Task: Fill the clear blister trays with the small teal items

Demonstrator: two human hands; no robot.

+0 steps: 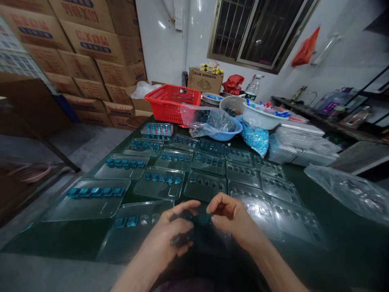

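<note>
My left hand [173,227] is curled near the front of the table, with dark, blurred matter showing between its fingers; I cannot make out what it is. Facing it, my right hand [229,215] has its thumb and index finger bent close together; anything between them is too small to tell. Beside my left hand lies a clear plastic tray [121,239] with two teal blocks [132,221] in its row of hollows. Beyond my hands, another clear tray [205,194] has one teal piece at its left end. Trays farther left carry full rows of teal blocks [95,192].
More clear trays [243,174] cover the dark green table [73,239]. At its far side stand a red basket [170,107], a blue basin [225,135], a white basin [263,117] and a bag of blue pieces [255,138]. Plastic sheeting [349,190] lies right. Cartons [91,40] are stacked back left.
</note>
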